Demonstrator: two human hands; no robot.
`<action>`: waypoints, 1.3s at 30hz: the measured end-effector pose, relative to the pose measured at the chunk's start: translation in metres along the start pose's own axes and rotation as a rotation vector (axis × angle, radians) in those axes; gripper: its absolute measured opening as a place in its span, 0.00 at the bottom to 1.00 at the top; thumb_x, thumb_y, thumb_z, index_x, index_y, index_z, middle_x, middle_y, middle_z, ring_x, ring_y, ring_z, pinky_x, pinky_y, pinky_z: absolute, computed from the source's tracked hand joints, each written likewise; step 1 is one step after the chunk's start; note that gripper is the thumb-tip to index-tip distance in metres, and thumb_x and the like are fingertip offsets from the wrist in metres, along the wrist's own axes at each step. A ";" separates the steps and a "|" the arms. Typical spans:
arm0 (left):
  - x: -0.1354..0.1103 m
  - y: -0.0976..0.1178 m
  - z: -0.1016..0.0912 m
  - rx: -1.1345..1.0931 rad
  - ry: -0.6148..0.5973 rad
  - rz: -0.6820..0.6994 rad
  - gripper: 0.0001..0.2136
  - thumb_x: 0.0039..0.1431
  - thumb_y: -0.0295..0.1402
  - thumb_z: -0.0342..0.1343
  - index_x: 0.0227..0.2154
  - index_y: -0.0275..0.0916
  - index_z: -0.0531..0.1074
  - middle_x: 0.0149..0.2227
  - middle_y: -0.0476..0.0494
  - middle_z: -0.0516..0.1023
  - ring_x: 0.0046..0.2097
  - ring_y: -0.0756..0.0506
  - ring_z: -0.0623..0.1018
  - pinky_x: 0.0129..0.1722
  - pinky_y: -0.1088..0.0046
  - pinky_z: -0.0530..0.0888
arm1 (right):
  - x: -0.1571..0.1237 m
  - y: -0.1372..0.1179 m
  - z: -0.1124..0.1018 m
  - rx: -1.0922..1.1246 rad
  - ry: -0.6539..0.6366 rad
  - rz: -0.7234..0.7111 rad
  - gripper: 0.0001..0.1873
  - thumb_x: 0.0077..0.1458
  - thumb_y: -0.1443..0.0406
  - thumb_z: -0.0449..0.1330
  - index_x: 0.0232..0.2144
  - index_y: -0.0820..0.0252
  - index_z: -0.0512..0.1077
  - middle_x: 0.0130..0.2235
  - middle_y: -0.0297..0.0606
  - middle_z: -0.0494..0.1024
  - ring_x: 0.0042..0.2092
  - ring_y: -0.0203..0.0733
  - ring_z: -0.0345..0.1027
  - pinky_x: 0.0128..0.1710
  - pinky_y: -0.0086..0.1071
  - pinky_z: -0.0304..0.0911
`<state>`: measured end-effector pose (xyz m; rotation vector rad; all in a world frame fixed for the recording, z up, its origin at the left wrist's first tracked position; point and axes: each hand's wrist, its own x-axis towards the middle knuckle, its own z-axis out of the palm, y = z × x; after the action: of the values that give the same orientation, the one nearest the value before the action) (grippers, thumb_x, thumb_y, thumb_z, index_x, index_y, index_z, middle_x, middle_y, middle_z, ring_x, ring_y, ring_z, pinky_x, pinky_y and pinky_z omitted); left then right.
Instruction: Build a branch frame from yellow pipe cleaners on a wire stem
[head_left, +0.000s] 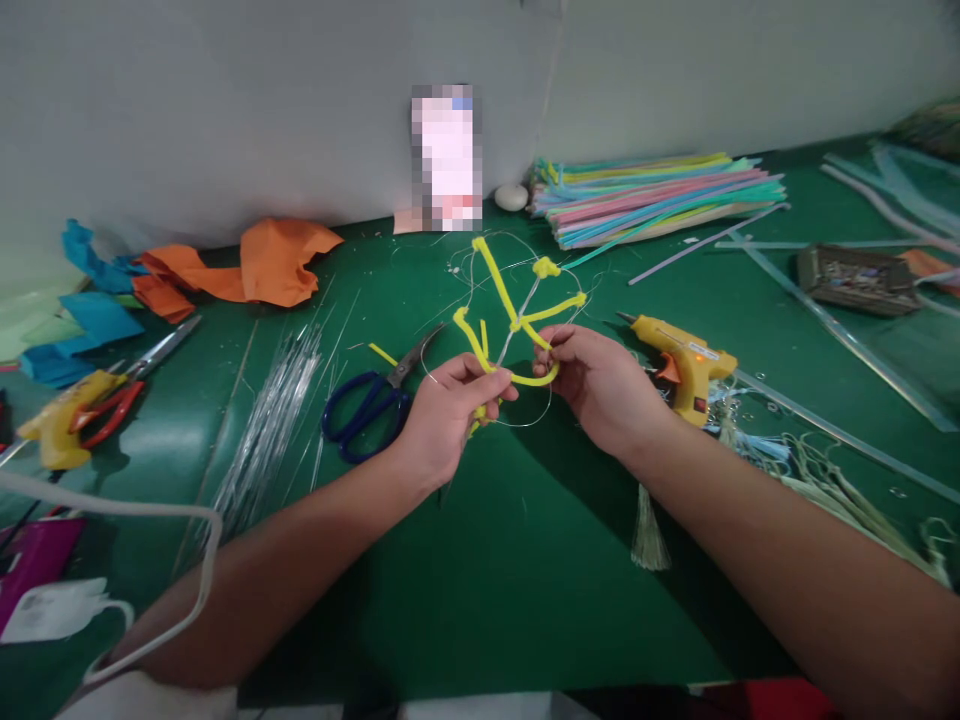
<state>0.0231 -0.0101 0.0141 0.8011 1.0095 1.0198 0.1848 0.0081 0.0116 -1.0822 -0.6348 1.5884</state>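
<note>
Yellow pipe cleaner [517, 322] runs wound along a thin wire frame [519, 424] that you hold up over the middle of the green table [480, 580]. Your left hand [450, 410] is closed on the lower left end, thumb and fingers pinching stem and wire together. Your right hand [600, 385] pinches the yellow curve on the other side. By my reading the wrapping is partway: several struts are yellow, while the loop below your hands and the thin arcs at the top show bare wire. Blue scissors [364, 405] lie just left of your left hand, and a yellow glue gun [682, 365] rests beside your right wrist.
</note>
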 end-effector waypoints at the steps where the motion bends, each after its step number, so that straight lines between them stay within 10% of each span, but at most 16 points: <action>1: 0.000 0.000 0.000 0.007 0.003 0.000 0.10 0.49 0.32 0.66 0.22 0.37 0.69 0.23 0.50 0.78 0.22 0.57 0.67 0.23 0.80 0.61 | 0.000 0.000 0.000 -0.025 -0.001 -0.012 0.09 0.40 0.74 0.57 0.25 0.60 0.74 0.25 0.32 0.72 0.28 0.34 0.65 0.30 0.29 0.60; 28: 0.005 -0.006 -0.002 0.059 0.118 0.040 0.10 0.49 0.33 0.65 0.22 0.37 0.70 0.24 0.50 0.76 0.25 0.54 0.68 0.30 0.75 0.66 | -0.004 0.007 0.003 -0.116 0.043 -0.335 0.18 0.50 0.69 0.61 0.45 0.53 0.68 0.33 0.30 0.78 0.38 0.37 0.75 0.48 0.38 0.68; 34: 0.006 -0.007 -0.004 0.060 0.101 0.049 0.10 0.49 0.34 0.66 0.23 0.37 0.70 0.25 0.50 0.76 0.25 0.55 0.68 0.29 0.75 0.66 | -0.007 0.011 -0.002 -0.457 0.044 -0.637 0.29 0.55 0.70 0.58 0.58 0.45 0.63 0.39 0.33 0.77 0.41 0.41 0.74 0.50 0.43 0.67; 39: 0.005 -0.008 -0.004 0.075 0.094 0.079 0.10 0.51 0.34 0.65 0.23 0.37 0.70 0.25 0.50 0.76 0.25 0.55 0.69 0.30 0.75 0.66 | -0.008 0.010 -0.007 -0.807 -0.022 -0.798 0.21 0.59 0.72 0.50 0.48 0.48 0.75 0.40 0.36 0.76 0.42 0.42 0.72 0.48 0.43 0.67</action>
<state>0.0222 -0.0078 0.0042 0.8666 1.1083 1.1010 0.1868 -0.0037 0.0024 -1.1435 -1.5692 0.6319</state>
